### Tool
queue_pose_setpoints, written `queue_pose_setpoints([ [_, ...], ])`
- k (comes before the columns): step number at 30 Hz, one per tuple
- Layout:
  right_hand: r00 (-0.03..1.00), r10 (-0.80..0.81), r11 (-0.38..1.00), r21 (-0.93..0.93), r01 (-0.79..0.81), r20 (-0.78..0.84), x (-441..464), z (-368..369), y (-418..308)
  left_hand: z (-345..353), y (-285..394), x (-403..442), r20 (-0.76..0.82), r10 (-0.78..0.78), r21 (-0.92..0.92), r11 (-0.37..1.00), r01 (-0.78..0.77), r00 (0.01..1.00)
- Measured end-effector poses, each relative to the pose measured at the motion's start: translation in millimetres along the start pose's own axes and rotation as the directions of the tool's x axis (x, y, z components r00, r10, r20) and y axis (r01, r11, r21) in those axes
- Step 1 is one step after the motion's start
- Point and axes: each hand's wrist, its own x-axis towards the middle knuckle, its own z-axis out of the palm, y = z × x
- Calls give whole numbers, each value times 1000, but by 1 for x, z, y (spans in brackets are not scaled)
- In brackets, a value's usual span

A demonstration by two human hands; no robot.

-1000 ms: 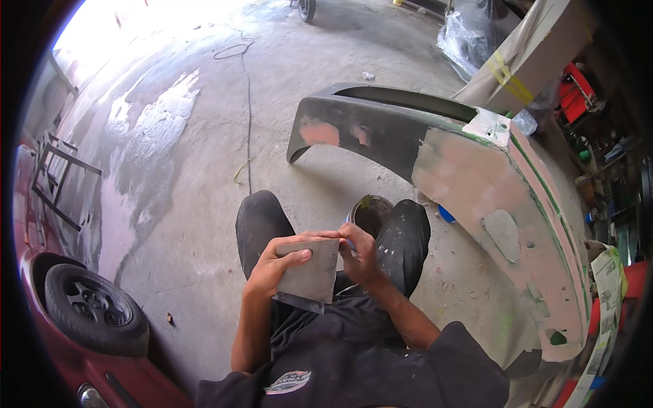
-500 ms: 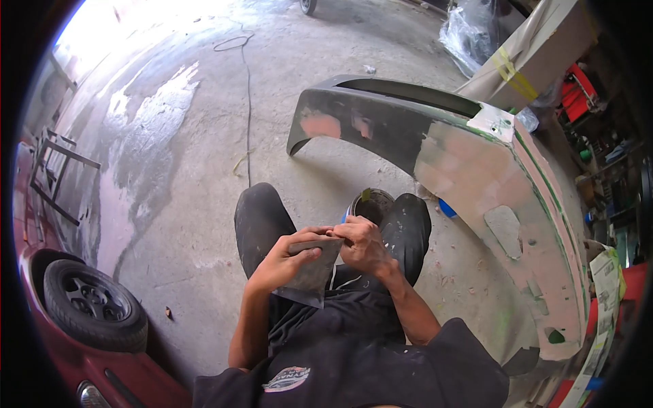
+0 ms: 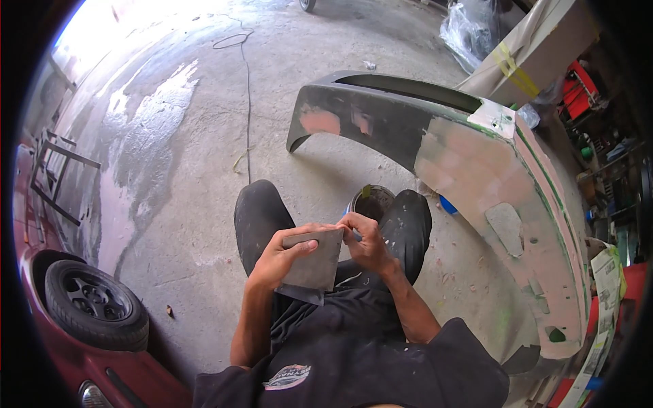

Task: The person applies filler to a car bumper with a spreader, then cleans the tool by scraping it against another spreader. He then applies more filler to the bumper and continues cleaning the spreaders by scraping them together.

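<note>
A grey rectangular sheet that looks like sandpaper (image 3: 309,265) is held up in front of my lap, its broad face turned towards me. My left hand (image 3: 280,251) is closed on its upper left side, the thumb pressed across the front. At the upper right corner, my right hand (image 3: 369,241) pinches the edge between thumb and curled fingers. A darker lower strip of the sheet hangs at an angle. Beyond my right hand, between my knees, stands a bucket (image 3: 373,198) with dark contents; my right knee hides part of it.
A car bumper (image 3: 469,160) with pink filler patches curves across the floor on my right. A red car part with a wheel (image 3: 92,299) lies at lower left. A metal frame stand (image 3: 64,177) and a cable (image 3: 248,109) are farther off. Plastic-wrapped parts (image 3: 469,37) sit at upper right.
The sheet has tilted so more of its face shows. My right hand has turned slightly at the corner and its fingers have shifted. My left hand keeps its grip.
</note>
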Motion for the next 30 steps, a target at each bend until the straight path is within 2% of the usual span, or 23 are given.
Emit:
queue_pose_setpoints([
  [2, 1000, 17, 1000, 14, -16, -21, 0, -1, -1, 1, -2, 1, 20, 43, 20, 999, -43, 999],
  [5, 997, 74, 997, 31, -73, -30, 0, -3, 2, 0, -2, -2, 38, -40, -85, 995, 43, 998],
  [11, 995, 95, 995, 13, -95, 7, -2, -2, 5, -1, -9, -5, 7, -120, -63, 991, 120, 993],
  [13, 994, 111, 993, 35, -111, -4, -2, 0, 5, 1, -7, -5, 2, -87, -70, 994, 87, 996],
  [16, 983, 183, 970, 161, -184, 20, -6, 2, 9, 2, -7, -6, -21, -63, -125, 990, 60, 998],
  [19, 955, 295, 883, 381, -273, 0, -4, 5, 4, -5, -18, -6, -77, -52, -240, 970, 32, 996],
  [22, 924, 324, 870, 449, -206, -203, 11, 5, -18, 4, -6, -5, -146, -38, -367, 930, -18, 989],
  [23, 916, 315, 858, 487, -163, -247, 8, 4, -3, 8, 0, -5, -169, -34, -407, 913, -39, 985],
  [26, 948, 277, 798, 588, -136, -158, -7, -8, 31, 1, -16, -1, -292, -33, -221, 975, -34, 956],
  [28, 944, 322, 835, 492, -247, -73, -3, -14, 21, 0, -24, -1, -327, -24, -174, 984, -36, 945],
  [30, 932, 339, 888, 369, -273, -127, 6, 1, 0, 0, -29, 2, -368, -9, -112, 993, -35, 930],
])
